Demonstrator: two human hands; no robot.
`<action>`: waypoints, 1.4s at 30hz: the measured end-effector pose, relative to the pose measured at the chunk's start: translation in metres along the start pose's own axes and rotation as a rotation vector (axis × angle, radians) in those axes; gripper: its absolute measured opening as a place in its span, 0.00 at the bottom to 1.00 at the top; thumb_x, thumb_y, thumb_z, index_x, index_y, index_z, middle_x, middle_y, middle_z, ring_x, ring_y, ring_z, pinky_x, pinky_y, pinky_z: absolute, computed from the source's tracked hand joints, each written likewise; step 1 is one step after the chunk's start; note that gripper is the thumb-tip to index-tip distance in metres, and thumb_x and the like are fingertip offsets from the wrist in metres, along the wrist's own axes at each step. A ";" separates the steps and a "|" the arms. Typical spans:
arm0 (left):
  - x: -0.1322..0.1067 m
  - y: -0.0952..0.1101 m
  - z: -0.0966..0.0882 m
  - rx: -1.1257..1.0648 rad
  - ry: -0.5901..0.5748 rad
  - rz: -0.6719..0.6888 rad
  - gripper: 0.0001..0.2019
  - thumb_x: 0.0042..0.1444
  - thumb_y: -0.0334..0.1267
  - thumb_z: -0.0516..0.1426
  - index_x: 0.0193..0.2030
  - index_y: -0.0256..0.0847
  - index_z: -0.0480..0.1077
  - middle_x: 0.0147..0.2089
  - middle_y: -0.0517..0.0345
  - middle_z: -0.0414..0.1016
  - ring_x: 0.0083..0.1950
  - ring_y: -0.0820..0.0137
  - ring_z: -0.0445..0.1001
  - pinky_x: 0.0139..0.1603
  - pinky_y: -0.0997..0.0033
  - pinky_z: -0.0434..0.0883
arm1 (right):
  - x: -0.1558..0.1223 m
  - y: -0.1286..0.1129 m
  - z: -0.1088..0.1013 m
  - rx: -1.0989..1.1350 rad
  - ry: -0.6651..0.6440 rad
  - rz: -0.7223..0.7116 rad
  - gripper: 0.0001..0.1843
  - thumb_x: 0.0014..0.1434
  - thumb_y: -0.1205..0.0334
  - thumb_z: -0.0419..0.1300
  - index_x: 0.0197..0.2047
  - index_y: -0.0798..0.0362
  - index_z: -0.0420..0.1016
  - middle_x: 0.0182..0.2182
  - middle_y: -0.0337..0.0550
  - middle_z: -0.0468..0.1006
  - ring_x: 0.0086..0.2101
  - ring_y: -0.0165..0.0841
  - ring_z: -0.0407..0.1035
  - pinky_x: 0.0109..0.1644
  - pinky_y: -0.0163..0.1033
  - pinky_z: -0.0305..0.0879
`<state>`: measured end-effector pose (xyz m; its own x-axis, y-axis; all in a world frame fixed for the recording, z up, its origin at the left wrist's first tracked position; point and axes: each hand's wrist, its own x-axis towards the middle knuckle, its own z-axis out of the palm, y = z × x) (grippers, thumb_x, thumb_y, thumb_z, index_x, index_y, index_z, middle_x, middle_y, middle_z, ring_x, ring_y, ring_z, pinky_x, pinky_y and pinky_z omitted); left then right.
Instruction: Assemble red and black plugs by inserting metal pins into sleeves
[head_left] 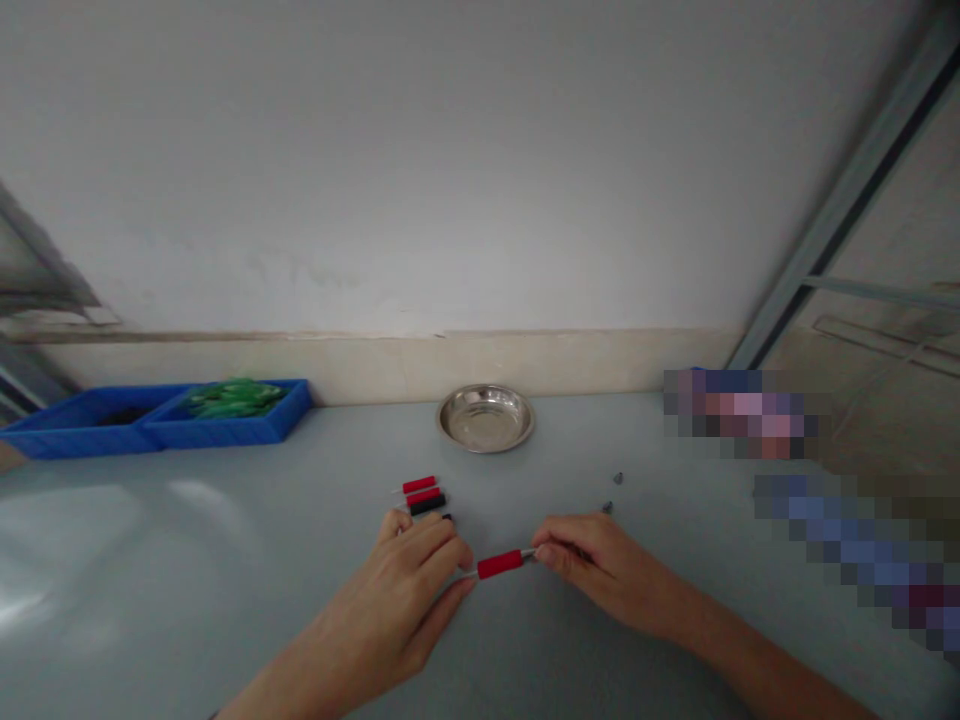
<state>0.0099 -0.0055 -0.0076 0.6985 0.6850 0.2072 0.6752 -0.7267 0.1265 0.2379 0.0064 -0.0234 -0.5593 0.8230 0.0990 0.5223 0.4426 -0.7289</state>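
Between my two hands lies a slim pen-like piece with a red sleeve [499,564], held nearly level with its right end a little higher. My left hand [420,575] pinches its thin pale left end between thumb and fingers. At the silver-coloured right end, the thumb and fingertips of my right hand [604,565] are closed on it. Just beyond my left hand rest two similar red pieces [418,484] and a black one [427,505]; another dark end is partly hidden by the fingers. Two small metal parts [618,478] lie beyond my right hand.
A round steel dish [486,420] stands near the wall. At the back left is a blue divided tray [217,432] with green pieces [238,397] and something dark in it. Pixelated areas cover the right side. A metal frame [840,200] rises at right.
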 end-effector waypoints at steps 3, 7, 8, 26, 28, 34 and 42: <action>0.000 0.002 0.000 -0.011 0.004 0.005 0.07 0.59 0.32 0.45 0.35 0.40 0.63 0.33 0.57 0.65 0.34 0.68 0.62 0.38 0.65 0.54 | 0.001 0.001 0.003 0.026 -0.004 -0.004 0.17 0.62 0.57 0.46 0.28 0.56 0.67 0.22 0.35 0.66 0.24 0.26 0.60 0.28 0.29 0.53; 0.000 0.004 -0.001 -0.024 -0.005 -0.004 0.07 0.59 0.32 0.45 0.35 0.40 0.63 0.33 0.57 0.65 0.34 0.68 0.62 0.37 0.65 0.54 | 0.002 0.000 0.005 0.040 -0.009 -0.009 0.17 0.62 0.56 0.46 0.27 0.56 0.67 0.21 0.34 0.64 0.24 0.25 0.58 0.27 0.29 0.51; 0.000 0.005 -0.001 -0.024 -0.007 -0.005 0.07 0.59 0.32 0.45 0.35 0.40 0.63 0.33 0.57 0.65 0.34 0.68 0.62 0.37 0.65 0.54 | 0.002 -0.001 0.005 0.046 -0.010 -0.011 0.17 0.62 0.56 0.46 0.27 0.56 0.67 0.21 0.34 0.64 0.24 0.25 0.58 0.27 0.29 0.51; 0.000 0.007 0.002 0.033 0.020 -0.003 0.06 0.59 0.37 0.48 0.36 0.42 0.64 0.32 0.58 0.66 0.33 0.68 0.63 0.36 0.65 0.52 | 0.002 -0.001 0.008 0.130 0.054 -0.013 0.18 0.61 0.57 0.46 0.23 0.56 0.63 0.18 0.33 0.61 0.22 0.24 0.56 0.25 0.29 0.50; 0.001 0.008 0.002 0.035 0.008 -0.003 0.07 0.60 0.36 0.47 0.35 0.41 0.64 0.31 0.59 0.66 0.33 0.68 0.63 0.36 0.65 0.52 | 0.002 -0.001 0.008 0.137 0.060 -0.018 0.18 0.62 0.57 0.46 0.23 0.56 0.64 0.18 0.33 0.61 0.21 0.24 0.56 0.25 0.29 0.50; 0.002 0.010 -0.002 0.025 -0.010 -0.012 0.10 0.61 0.35 0.45 0.32 0.40 0.64 0.30 0.59 0.66 0.32 0.69 0.63 0.35 0.65 0.51 | 0.002 0.001 0.011 0.046 0.101 -0.073 0.20 0.62 0.55 0.45 0.23 0.55 0.63 0.18 0.34 0.62 0.22 0.25 0.57 0.27 0.29 0.51; 0.002 0.010 0.001 -0.028 0.007 -0.006 0.11 0.61 0.33 0.45 0.30 0.40 0.64 0.29 0.60 0.67 0.31 0.70 0.62 0.35 0.66 0.52 | 0.000 0.003 0.014 -0.025 0.147 -0.156 0.20 0.63 0.53 0.44 0.26 0.55 0.64 0.21 0.36 0.64 0.24 0.26 0.59 0.29 0.30 0.52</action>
<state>0.0189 -0.0112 -0.0072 0.6929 0.6888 0.2134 0.6722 -0.7241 0.1545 0.2302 0.0022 -0.0352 -0.5358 0.7860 0.3084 0.4536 0.5761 -0.6800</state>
